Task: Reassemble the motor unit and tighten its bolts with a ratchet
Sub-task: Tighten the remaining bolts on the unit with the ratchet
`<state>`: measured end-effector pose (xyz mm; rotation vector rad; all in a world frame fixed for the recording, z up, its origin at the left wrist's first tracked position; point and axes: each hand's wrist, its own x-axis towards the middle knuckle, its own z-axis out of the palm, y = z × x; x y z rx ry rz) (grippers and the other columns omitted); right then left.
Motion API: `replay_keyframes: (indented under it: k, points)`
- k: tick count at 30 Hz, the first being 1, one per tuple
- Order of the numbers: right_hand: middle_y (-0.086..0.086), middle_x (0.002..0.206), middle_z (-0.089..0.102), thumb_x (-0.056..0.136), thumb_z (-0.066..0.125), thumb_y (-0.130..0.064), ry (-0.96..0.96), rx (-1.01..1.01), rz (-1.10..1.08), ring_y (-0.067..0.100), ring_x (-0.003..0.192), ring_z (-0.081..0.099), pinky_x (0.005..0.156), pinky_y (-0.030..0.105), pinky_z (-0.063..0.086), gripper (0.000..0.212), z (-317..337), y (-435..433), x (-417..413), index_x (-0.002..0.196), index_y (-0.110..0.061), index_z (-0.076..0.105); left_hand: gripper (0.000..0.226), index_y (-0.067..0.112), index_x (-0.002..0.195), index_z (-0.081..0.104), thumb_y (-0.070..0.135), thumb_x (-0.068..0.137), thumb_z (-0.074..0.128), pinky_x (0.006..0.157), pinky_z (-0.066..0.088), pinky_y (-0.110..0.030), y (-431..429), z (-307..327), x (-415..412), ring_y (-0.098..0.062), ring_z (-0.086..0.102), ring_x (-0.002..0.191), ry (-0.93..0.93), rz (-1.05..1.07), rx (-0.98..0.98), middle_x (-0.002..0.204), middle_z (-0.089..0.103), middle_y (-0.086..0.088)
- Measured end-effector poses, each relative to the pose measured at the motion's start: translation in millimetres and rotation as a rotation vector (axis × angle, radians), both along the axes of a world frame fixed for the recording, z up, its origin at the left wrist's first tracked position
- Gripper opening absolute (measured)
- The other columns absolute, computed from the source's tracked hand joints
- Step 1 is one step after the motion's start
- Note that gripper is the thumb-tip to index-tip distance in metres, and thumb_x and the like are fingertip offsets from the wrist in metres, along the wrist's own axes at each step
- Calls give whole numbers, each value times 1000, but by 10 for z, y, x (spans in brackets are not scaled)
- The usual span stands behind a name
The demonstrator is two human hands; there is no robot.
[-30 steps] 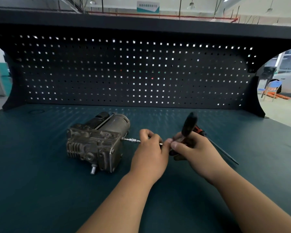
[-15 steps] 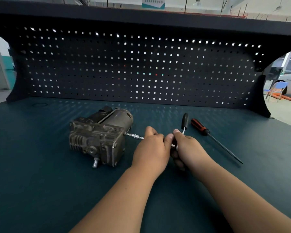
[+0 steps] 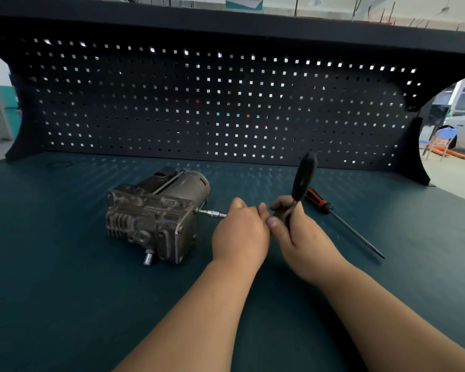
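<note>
**A:** Start with the big things. Where does the motor unit sit?

**B:** In front of the dark pegboard (image 3: 226, 108), on the teal worktop (image 3: 65, 304), left of centre. The motor unit (image 3: 153, 218) lies on its side with nothing clamping it down.

**A:** And the hands?

**B:** Both are closed on the tool. The left hand (image 3: 239, 232) is curled round the extension bar (image 3: 212, 213), just right of the housing. The right hand (image 3: 298, 234) grips the ratchet (image 3: 302, 178) low down near its head, and the black handle stands up, tilted a little to the right.

**A:** What could go wrong from here?

**B:** I'd say the loose unit is the main risk. A hard pull on the handle could turn or slide the whole housing instead of the bolt. The bar is long, so if it goes off line the socket may cam off and round the head. The grip near the head also gives little leverage, so the bolt may end up under-tightened.

**A:** Anything else nearby?

**B:** A screwdriver (image 3: 345, 223) with a red and black handle lies just right of the right hand. A wide swing of the ratchet could knock it.

**A:** What can't you see?

**B:** The ratchet head and the near end of the bar are buried in the hands. The bolt itself is too small to see where the bar meets the housing. I can't tell whether other bolts are fitted.
</note>
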<state>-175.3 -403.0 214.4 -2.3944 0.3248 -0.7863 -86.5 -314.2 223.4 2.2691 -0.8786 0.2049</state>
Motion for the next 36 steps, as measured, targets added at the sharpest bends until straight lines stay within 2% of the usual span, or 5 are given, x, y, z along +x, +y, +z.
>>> replay_keyframes:
  k: [10, 19, 28, 32, 36]
  points:
    - [-33, 94, 54, 91, 33, -48, -34, -104, 22, -3, 92, 54, 78, 32, 44, 18, 18, 22, -85, 105, -54, 43, 43, 14, 78, 50, 38, 103, 24, 59, 30, -31, 11, -15, -17, -20, 41, 65, -1, 0, -88, 96, 37, 2]
    - [-6, 54, 56, 99, 31, -45, -68, 564, -144, 11, 45, 50, 48, 22, 40, 44, 51, 92, 173, 85, -23, 66, 48, 16, 95, 68, 41, 101, 28, 60, 30, -29, -6, -81, 26, -16, 40, 62, -30, 6, -85, 102, 42, 5]
    - [-5, 43, 33, 99, 36, -43, 295, 1247, -69, 8, 29, 20, 31, 18, 18, 47, 251, 3, 253, 59, -20, 44, 38, 21, 74, 47, 51, 96, 38, 61, 34, -30, 49, -114, 93, -20, 50, 73, -100, -82, -17, 107, 41, 7]
    - [-1, 42, 37, 98, 40, -44, 169, 1145, -54, 11, 30, 24, 33, 18, 21, 39, 193, 34, 258, 71, -18, 49, 45, 18, 78, 53, 51, 98, 29, 60, 32, -30, 25, -121, 111, -18, 45, 68, -152, -61, 22, 103, 38, 7]
    - [-2, 50, 51, 98, 37, -44, 75, 647, -160, 17, 43, 43, 52, 30, 36, 41, 107, 51, 210, 70, -16, 51, 53, 12, 95, 66, 45, 100, 25, 64, 33, -32, -3, -107, 103, -23, 52, 75, -160, -21, 35, 114, 47, 2]
